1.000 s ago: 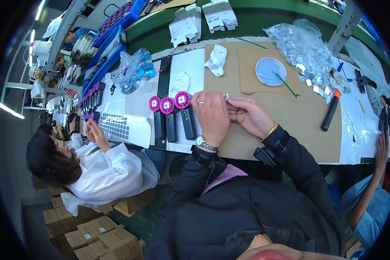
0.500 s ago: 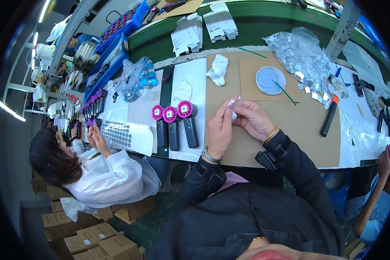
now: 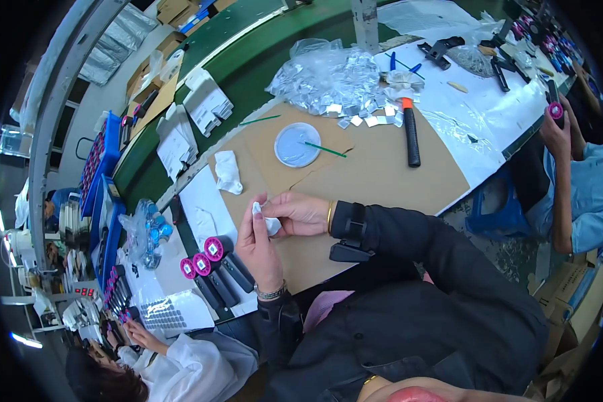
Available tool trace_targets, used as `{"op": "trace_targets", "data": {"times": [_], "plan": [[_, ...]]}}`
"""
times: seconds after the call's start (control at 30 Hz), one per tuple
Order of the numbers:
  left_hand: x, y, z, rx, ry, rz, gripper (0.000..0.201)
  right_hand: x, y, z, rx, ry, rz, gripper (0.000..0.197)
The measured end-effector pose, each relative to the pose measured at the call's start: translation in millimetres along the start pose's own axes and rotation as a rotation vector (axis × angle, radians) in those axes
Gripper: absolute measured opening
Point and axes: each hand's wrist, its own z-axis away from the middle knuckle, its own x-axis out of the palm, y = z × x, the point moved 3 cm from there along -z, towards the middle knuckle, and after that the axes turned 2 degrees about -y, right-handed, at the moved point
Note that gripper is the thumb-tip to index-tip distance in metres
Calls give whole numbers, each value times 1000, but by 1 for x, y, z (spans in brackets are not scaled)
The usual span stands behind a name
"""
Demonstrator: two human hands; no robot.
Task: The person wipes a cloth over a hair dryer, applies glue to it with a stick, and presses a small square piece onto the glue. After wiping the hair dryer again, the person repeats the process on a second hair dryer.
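Observation:
My left hand (image 3: pixel 256 242) and my right hand (image 3: pixel 301 214) meet over the cardboard sheet (image 3: pixel 388 184), closed together on a crumpled white cloth (image 3: pixel 271 224). Whether anything is wrapped inside the cloth is hidden by the fingers. A second white cloth (image 3: pixel 228 172) lies on the cardboard beyond my left hand. Farther off, a round white dish (image 3: pixel 297 145) has a green stick (image 3: pixel 325 149) resting across its rim. Beside my left wrist lie three dark handheld devices with round pink heads (image 3: pixel 214 248).
A hammer (image 3: pixel 411 134) with an orange collar lies right, near a plastic bag of small pieces (image 3: pixel 331 77). White folded boxes (image 3: pixel 206 100) stand at the far left. Co-workers sit at both sides; one in white (image 3: pixel 194 365) is at lower left. A blue stool (image 3: pixel 499 204) stands right.
The view has swung to the right, so the bench things sit farther left in the picture. My hands stay together on the white cloth.

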Motion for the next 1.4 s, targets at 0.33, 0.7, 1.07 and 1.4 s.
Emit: {"op": "trace_targets", "data": {"times": [0.33,0.7,1.07,1.4], "plan": [[-4,-6,-12,76,94,-235,30,4,12,1,57,-9,165,18],[-35,14,-40,158,298,-353,43,14,0,6,70,74,204,22],[-71,-5,-119,-69,295,-16,34,13,0,3,26,121,200,24],[-86,-30,-147,-357,97,-177,34,15,-3,2,2,130,200,23]]}}
